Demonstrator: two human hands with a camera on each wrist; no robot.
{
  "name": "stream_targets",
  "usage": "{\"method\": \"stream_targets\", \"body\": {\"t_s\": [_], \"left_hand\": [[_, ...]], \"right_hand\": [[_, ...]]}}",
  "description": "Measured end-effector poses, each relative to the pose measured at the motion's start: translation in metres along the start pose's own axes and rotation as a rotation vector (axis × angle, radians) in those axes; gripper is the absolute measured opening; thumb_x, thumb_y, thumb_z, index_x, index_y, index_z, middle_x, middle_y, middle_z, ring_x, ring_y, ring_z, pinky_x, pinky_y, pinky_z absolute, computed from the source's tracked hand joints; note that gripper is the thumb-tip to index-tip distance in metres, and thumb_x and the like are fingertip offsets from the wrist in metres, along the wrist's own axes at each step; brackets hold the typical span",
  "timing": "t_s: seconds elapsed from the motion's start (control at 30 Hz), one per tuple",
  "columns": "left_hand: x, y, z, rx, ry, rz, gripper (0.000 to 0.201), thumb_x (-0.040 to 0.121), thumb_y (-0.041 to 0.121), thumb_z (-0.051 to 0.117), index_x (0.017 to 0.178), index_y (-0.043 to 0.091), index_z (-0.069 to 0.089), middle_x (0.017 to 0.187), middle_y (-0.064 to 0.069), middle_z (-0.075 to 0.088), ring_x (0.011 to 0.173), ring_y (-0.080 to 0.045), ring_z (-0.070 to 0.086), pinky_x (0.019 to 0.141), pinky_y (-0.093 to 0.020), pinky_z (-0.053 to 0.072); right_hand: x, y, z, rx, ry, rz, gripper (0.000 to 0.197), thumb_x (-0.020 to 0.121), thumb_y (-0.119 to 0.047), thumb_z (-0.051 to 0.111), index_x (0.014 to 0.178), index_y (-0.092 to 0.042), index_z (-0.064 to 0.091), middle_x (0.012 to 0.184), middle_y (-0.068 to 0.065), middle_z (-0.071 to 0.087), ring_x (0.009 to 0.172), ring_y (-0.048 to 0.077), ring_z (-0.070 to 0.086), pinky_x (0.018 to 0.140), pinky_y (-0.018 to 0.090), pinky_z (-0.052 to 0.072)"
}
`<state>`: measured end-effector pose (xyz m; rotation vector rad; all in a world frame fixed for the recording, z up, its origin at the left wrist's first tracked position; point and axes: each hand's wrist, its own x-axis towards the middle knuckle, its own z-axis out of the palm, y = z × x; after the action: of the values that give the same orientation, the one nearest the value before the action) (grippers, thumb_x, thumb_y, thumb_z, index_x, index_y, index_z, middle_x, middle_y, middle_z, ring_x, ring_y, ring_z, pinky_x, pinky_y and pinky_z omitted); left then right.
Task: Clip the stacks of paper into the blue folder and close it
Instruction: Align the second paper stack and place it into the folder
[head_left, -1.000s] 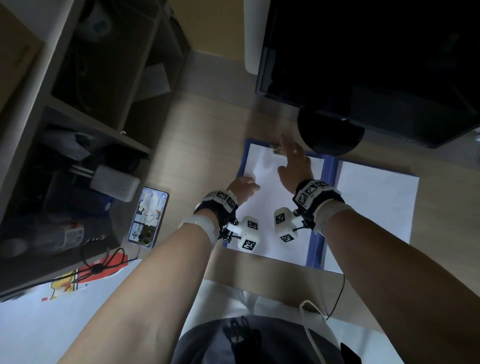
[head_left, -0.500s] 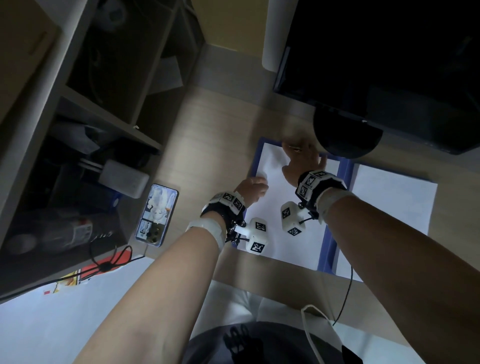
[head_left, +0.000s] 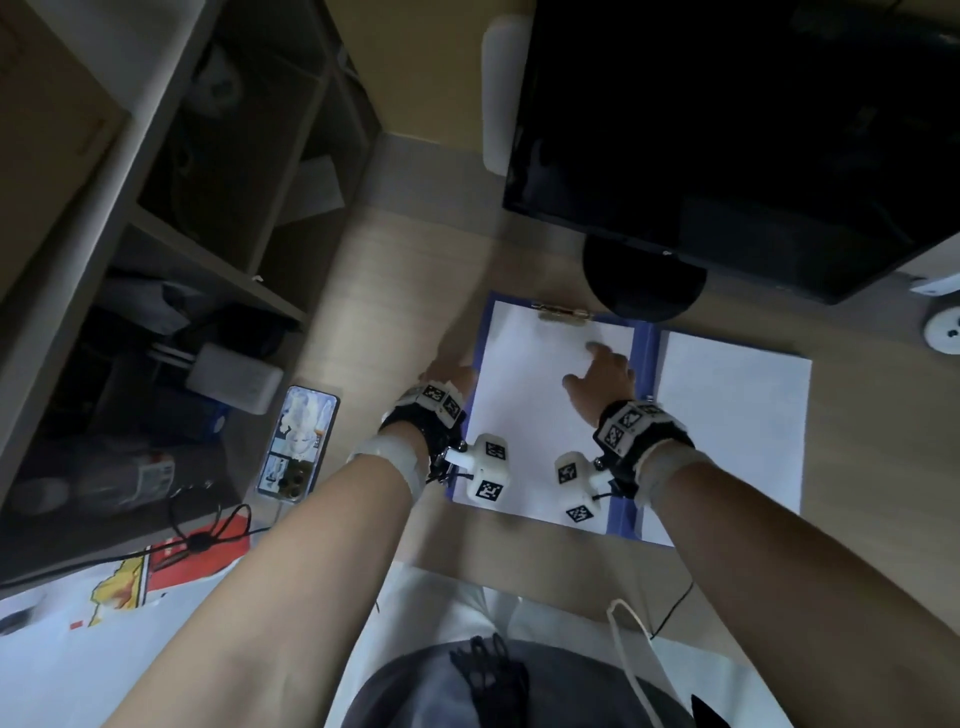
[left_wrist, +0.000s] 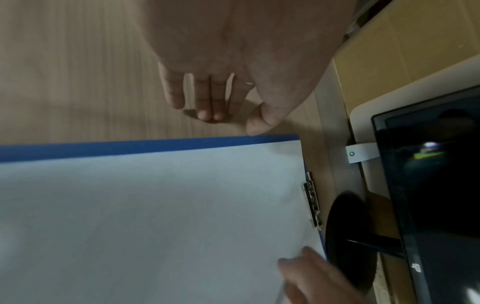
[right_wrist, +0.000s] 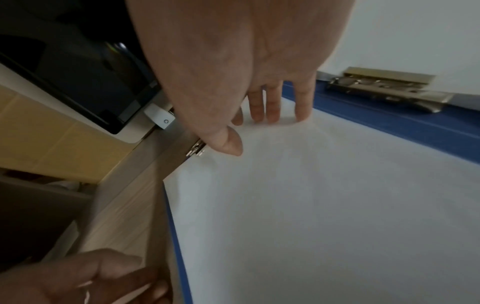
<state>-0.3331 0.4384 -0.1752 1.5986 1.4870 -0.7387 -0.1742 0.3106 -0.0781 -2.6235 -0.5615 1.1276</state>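
Note:
The blue folder (head_left: 644, 415) lies open on the wooden desk. A white paper stack (head_left: 535, 415) covers its left half, under a metal clip (head_left: 563, 313) at the top edge. A second paper stack (head_left: 727, 431) lies on the right half, with another clip (right_wrist: 384, 88) by the spine. My left hand (head_left: 447, 371) is on the desk at the folder's left edge; its fingers (left_wrist: 207, 111) point down at the wood and its thumb meets the blue edge (left_wrist: 130, 148). My right hand (head_left: 597, 364) rests its straight fingers (right_wrist: 265, 111) on the left stack below the clip.
A black monitor stands behind the folder, its round base (head_left: 644, 280) touching the folder's top edge. A phone (head_left: 298, 441) lies left of my left wrist, with a shelf unit and a white box (head_left: 234, 376) beyond. A round white device (head_left: 943, 327) sits at the far right.
My right hand has drawn back from the top clip onto the upper right of the left stack. My left hand has slid off the paper onto the desk beside the folder's left edge.

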Motion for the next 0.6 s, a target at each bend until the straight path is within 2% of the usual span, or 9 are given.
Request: {"method": "stream_targets", "body": {"t_s": [0.13,0.17,0.23,0.3,0.37,0.4,0.47,0.53,0.6], "left_hand": [[-0.058,0.018,-0.022,-0.077,-0.005,0.078,0.038,0.09,0.02,0.05,0.126,0.008,0.055,0.135,-0.015,0.053,0.115,-0.033,0.055,0.099,-0.037,0.046],[-0.061,0.018,-0.018,-0.106,-0.022,0.061,0.045,0.081,0.029,0.054,0.122,0.01,0.057,0.134,-0.014,0.053,0.111,-0.032,0.055,0.097,-0.037,0.046],[-0.033,0.014,-0.002,-0.268,-0.004,-0.045,0.081,0.054,0.049,0.058,0.127,0.014,0.055,0.137,-0.01,0.051,0.114,-0.036,0.053,0.102,-0.043,0.043],[-0.055,0.02,-0.003,-0.399,-0.019,-0.12,0.099,0.048,0.053,0.061,0.137,0.012,0.048,0.143,-0.013,0.046,0.124,-0.039,0.049,0.108,-0.049,0.038],[-0.089,0.033,-0.018,-0.51,-0.097,-0.097,0.076,0.076,0.038,0.061,0.139,0.0,0.042,0.141,-0.017,0.045,0.125,-0.035,0.048,0.107,-0.042,0.037],[-0.091,0.033,-0.022,-0.552,-0.098,-0.093,0.06,0.087,0.028,0.056,0.137,-0.003,0.042,0.136,-0.019,0.047,0.117,-0.031,0.05,0.101,-0.039,0.038],[-0.09,0.032,-0.025,-0.575,-0.04,-0.095,0.035,0.09,0.022,0.055,0.12,0.005,0.049,0.1,-0.016,0.056,0.085,-0.025,0.05,0.08,-0.034,0.039],[-0.104,0.031,-0.029,-0.594,0.012,-0.11,0.024,0.085,0.024,0.061,0.097,0.009,0.047,0.064,-0.008,0.04,0.057,-0.021,0.038,0.063,-0.03,0.035],[-0.12,0.032,-0.032,-0.613,0.025,-0.088,0.024,0.083,0.025,0.062,0.089,0.007,0.048,0.059,-0.005,0.035,0.053,-0.02,0.035,0.061,-0.031,0.034]], "right_hand": [[-0.017,0.019,0.007,0.034,-0.03,0.038,0.073,0.087,-0.027,0.059,0.151,-0.013,0.027,0.155,0.009,0.026,0.142,0.032,0.027,0.113,0.046,0.032],[-0.02,0.024,0.008,0.058,-0.043,0.029,0.074,0.087,-0.027,0.059,0.152,-0.011,0.027,0.156,0.009,0.026,0.142,0.031,0.028,0.114,0.045,0.032],[-0.023,0.031,0.005,0.102,-0.076,-0.005,0.074,0.088,-0.027,0.059,0.152,-0.011,0.027,0.158,0.006,0.024,0.143,0.028,0.029,0.114,0.042,0.032],[-0.023,0.034,-0.001,0.142,-0.102,-0.025,0.072,0.089,-0.026,0.059,0.152,-0.013,0.028,0.159,0.004,0.023,0.144,0.025,0.03,0.113,0.039,0.033],[-0.022,0.037,-0.006,0.19,-0.118,-0.027,0.07,0.09,-0.024,0.059,0.152,-0.013,0.029,0.159,0.003,0.025,0.144,0.025,0.031,0.111,0.038,0.033],[-0.022,0.038,-0.008,0.212,-0.126,-0.03,0.069,0.09,-0.023,0.059,0.152,-0.013,0.03,0.159,0.004,0.026,0.143,0.025,0.032,0.109,0.037,0.033],[-0.024,0.041,-0.011,0.228,-0.147,-0.047,0.069,0.089,-0.022,0.059,0.152,-0.014,0.03,0.158,0.004,0.028,0.143,0.025,0.033,0.107,0.036,0.034],[-0.027,0.042,-0.015,0.238,-0.18,-0.047,0.07,0.09,-0.022,0.06,0.152,-0.014,0.029,0.158,0.005,0.028,0.143,0.025,0.033,0.107,0.035,0.034],[-0.034,0.039,-0.021,0.245,-0.217,-0.027,0.071,0.09,-0.026,0.06,0.153,-0.016,0.028,0.157,0.006,0.03,0.142,0.027,0.034,0.108,0.037,0.034]]}}
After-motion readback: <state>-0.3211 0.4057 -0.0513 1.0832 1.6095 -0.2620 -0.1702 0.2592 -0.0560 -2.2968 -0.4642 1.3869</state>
